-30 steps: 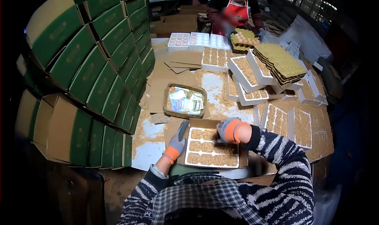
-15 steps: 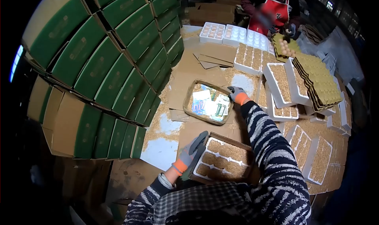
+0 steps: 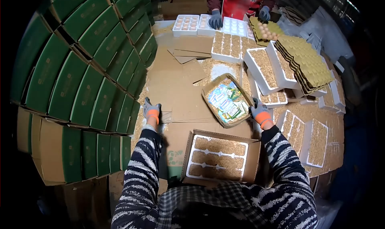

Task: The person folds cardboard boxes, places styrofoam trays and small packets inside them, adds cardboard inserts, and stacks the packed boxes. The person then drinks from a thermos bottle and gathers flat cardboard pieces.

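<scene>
My left hand (image 3: pixel 152 110), in a grey and orange glove, is over the left part of the cardboard sheet, fingers apart and holding nothing. At the right end of a shallow basket (image 3: pixel 208 104), my gloved right hand (image 3: pixel 260 111) is closed on the rim. Colourful printed packets and cards (image 3: pixel 228 102) fill the basket, which sits at a slant. Close to my body is an open cardboard box (image 3: pixel 256 158). Inside it, a white foam tray (image 3: pixel 218 153) has compartments filled with tan shavings.
Green cardboard boxes (image 3: pixel 90 94) are stacked along the left. Foam trays of shavings (image 3: pixel 260 68) and yellow egg cartons (image 3: pixel 304 62) crowd the right. Across the table, a person in a red apron (image 3: pixel 244 4) has gloved hands near egg trays (image 3: pixel 234 26) and eggs (image 3: pixel 265 31).
My left hand has left the box's side and reached forward-left. The basket has turned and shifted right with my right hand at its rim. My view has swung rightward.
</scene>
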{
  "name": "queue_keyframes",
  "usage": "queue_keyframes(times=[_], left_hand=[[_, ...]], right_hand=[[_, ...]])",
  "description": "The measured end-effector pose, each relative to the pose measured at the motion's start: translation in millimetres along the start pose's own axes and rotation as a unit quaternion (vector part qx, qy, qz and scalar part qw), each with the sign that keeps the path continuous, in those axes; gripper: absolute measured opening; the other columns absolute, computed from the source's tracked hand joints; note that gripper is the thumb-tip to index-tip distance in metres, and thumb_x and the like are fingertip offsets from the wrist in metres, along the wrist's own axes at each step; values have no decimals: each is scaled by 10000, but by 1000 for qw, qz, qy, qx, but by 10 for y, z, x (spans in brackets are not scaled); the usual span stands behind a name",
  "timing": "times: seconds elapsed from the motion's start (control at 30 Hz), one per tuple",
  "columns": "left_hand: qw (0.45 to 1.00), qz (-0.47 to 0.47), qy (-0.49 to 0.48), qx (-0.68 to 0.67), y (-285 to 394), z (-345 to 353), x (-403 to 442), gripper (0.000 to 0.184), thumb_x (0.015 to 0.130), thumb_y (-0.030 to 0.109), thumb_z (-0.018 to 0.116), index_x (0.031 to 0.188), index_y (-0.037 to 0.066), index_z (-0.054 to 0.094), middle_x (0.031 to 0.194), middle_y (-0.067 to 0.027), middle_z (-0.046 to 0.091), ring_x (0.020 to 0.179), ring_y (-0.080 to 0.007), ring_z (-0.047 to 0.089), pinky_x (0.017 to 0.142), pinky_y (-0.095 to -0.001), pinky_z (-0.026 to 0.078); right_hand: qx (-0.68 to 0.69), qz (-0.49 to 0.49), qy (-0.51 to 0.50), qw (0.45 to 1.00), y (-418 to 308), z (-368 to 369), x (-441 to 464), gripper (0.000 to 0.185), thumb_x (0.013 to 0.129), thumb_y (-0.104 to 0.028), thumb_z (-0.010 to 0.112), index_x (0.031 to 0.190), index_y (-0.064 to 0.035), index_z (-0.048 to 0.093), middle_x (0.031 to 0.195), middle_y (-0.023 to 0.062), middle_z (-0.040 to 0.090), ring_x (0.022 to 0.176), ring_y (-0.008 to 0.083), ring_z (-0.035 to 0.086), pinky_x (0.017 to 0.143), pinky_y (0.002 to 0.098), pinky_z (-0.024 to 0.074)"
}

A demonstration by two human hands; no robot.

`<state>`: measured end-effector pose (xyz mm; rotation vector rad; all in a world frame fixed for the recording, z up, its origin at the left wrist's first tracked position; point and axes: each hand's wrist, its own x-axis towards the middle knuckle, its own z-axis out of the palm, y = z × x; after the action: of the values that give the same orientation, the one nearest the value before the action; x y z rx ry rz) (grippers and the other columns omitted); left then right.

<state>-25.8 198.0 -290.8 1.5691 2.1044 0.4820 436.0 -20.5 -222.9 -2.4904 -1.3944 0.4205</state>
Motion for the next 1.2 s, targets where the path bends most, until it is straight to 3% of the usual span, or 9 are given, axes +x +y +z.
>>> queue_keyframes(times=[0.17,0.23,0.37,0.5,0.53,0.7,0.97,1.13,1.2], left_hand=[[992,52,63,-99,-21,-152,13,606,659,185,826,1212,50,618,1176,-142,664,1091,-283,625,937,-362,481],[980,74,34,-181,-59,-278,51,523,664,142,827,1140,10,653,1050,-141,707,951,-250,672,847,-340,513],[950,97,63,-291,-91,-484,141,401,727,121,796,1080,-23,673,963,-125,718,845,-206,662,786,-319,513],[925,115,118,-342,109,-996,-118,298,806,104,727,1070,-26,679,965,-119,710,849,-177,645,785,-305,507],[926,118,123,-336,110,-1101,-180,288,840,116,699,1088,-28,671,980,-120,706,866,-179,642,801,-308,508],[907,161,163,-353,147,-1350,-508,304,894,162,657,1122,-40,652,1035,-134,691,926,-194,632,839,-318,500],[929,253,82,-258,569,-1625,-1078,293,943,204,585,1164,24,653,1078,-153,695,986,-219,658,859,-325,501],[911,362,64,-188,605,-2014,-1414,295,915,143,585,1179,32,656,1097,-146,694,1002,-220,663,876,-332,502],[899,419,67,-111,554,-2158,-1472,316,871,64,580,1176,36,657,1065,-139,698,978,-246,669,857,-342,509]], right_hand=[[-250,-51,-56,965,-729,-452,-67,379,894,-341,566,1186,-105,619,1117,161,653,1019,327,637,867,426,511],[-157,-218,57,961,-1024,-547,-114,383,863,-345,612,1181,-130,620,1083,136,641,1046,318,611,885,412,499],[-92,-380,-68,918,-1080,150,212,358,831,-327,658,1153,-172,636,1137,131,591,1101,324,569,946,407,459],[14,-239,-205,949,-866,369,507,260,791,-299,675,1010,-161,698,1063,131,664,1005,313,615,897,398,479],[20,-275,-169,946,-801,493,579,241,778,-220,684,1003,-136,703,970,127,695,890,311,647,793,386,506],[48,-279,-149,948,-861,453,555,280,776,-164,688,1045,-93,663,990,138,687,920,311,643,819,379,499],[-46,-307,-122,943,-620,674,536,265,773,-237,667,1020,-143,691,971,190,673,881,371,630,811,409,503],[-24,-266,-64,962,-975,-21,383,296,809,-231,601,1089,-137,622,995,161,681,966,369,633,862,438,499],[8,-283,11,959,-1275,-497,167,449,837,-203,591,1272,-165,485,1021,167,673,965,378,634,855,450,500]])
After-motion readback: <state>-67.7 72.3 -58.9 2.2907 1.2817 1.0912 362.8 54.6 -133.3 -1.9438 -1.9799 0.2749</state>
